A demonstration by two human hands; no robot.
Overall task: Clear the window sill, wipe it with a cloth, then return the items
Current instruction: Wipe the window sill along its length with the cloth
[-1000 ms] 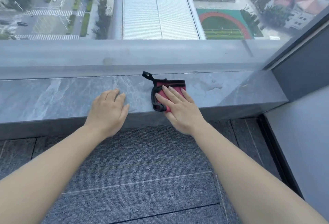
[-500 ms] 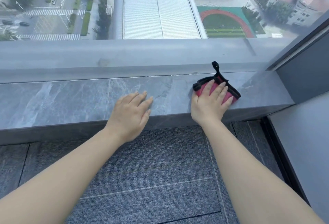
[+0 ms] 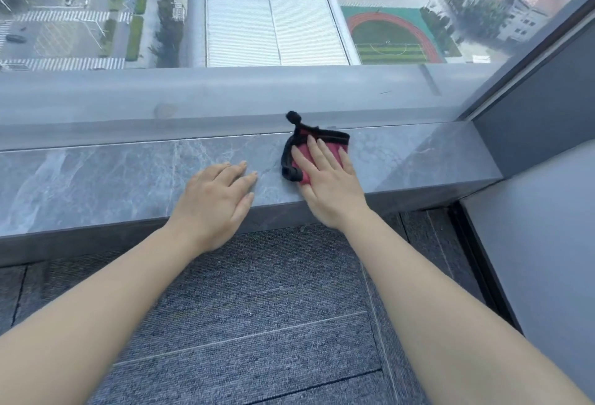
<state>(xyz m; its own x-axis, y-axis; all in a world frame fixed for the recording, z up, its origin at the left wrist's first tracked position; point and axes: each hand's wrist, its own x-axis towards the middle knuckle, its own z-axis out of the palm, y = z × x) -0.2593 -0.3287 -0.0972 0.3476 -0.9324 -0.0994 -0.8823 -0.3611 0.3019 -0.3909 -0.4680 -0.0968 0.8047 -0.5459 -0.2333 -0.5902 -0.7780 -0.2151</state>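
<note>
Cloth (image 3: 331, 147): red, black-edged, folded flat on the grey marble sill (image 3: 112, 176), right of centre.
Right hand (image 3: 325, 185): palm down on the cloth, fingers spread, pressing.
Left hand (image 3: 215, 201): flat on the sill's front edge, fingers released.

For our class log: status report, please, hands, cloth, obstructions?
Left hand flat on sill. Right hand pressing red cloth. Visible sill clear.

Soft daylight came through the window (image 3: 289, 18); the sill (image 3: 96, 179) showed faint glare; shadows were weak; edges bowed from the wide lens.
</note>
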